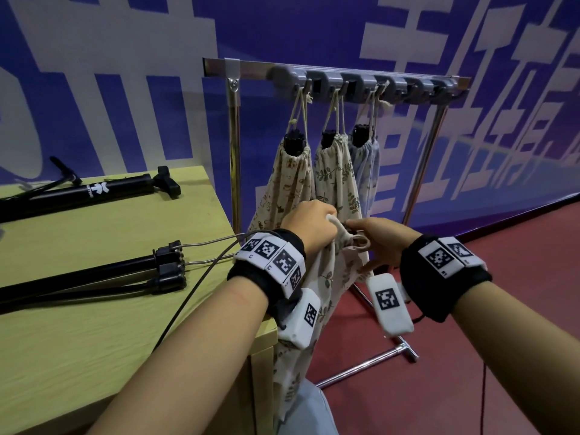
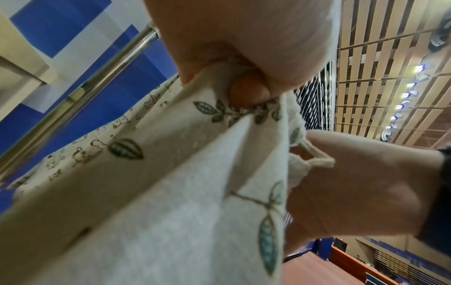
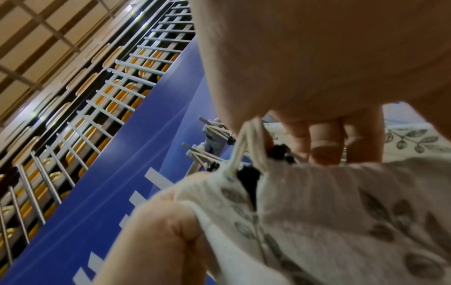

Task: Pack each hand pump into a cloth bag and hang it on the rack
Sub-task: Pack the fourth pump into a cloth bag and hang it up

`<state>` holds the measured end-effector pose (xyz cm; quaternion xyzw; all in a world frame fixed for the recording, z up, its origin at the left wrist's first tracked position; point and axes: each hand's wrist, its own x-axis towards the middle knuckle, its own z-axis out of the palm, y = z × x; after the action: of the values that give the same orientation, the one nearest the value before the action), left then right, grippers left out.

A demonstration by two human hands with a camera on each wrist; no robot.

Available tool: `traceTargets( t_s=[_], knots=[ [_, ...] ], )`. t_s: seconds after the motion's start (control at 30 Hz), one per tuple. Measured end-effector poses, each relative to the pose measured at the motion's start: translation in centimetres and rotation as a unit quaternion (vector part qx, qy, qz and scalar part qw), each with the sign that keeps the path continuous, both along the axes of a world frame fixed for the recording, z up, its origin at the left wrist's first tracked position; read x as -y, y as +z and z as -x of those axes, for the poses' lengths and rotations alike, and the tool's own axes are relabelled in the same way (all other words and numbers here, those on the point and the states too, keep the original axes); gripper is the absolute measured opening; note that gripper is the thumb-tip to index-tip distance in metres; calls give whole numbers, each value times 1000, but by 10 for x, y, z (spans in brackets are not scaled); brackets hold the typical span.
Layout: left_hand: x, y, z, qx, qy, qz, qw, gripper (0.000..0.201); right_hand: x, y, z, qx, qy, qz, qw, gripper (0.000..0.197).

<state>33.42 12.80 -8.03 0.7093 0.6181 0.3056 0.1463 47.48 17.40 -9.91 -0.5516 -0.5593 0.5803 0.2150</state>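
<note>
Bag in hand: a cream cloth drawstring bag printed with green leaves [image 1: 317, 287], hanging long axis vertical off the front corner of the pale yellow-green wooden table [image 1: 94, 309]. The left hand [image 1: 309, 229] is clenched round the gathered neck of the bag, fingers curled tight into the cloth. The right hand [image 1: 376, 243] pinches the cream cord loop [image 2: 314, 156] at the same neck, the other fingers loosely bent. The two hands nearly touch across the mouth.

From the right wrist view a black ribbed part [image 3: 251, 179] shows in the mouth of the bag — judged to be the handle end of a hand pump already inside.

Governing relation: the chrome rack with its grey hook bar [image 1: 361, 81] stands up and away from the hands, slightly to the right. Three filled cloth bags [image 1: 329, 171] hang from the left-hand hooks; the hooks further right look free. The cord must travel upward and forward, and the right hand — holding the loop — is the nearer.

Two more black hand pumps lie on the table: one at the far edge [image 1: 94, 191], one near the middle [image 1: 94, 274].

Not determinable: whether the mouth is fully cinched; the bag's lower end, hidden behind the left forearm; the pump's body inside the cloth.
</note>
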Motion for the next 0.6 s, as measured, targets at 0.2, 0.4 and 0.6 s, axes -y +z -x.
traceTargets(
  t_s=[0.2, 0.4, 0.6],
  knots=[
    [-2, -1, 4, 47, 44, -22, 998, 37, 5, 17, 2, -169, 43, 23, 984, 9],
    [-1, 0, 4, 100, 62, -13, 993, 33, 4, 15, 5, 57, 97, -197, 974, 63],
    [0, 4, 5, 131, 62, -29, 989, 33, 3, 8, 10, 111, 56, -341, 932, 48]
  ],
)
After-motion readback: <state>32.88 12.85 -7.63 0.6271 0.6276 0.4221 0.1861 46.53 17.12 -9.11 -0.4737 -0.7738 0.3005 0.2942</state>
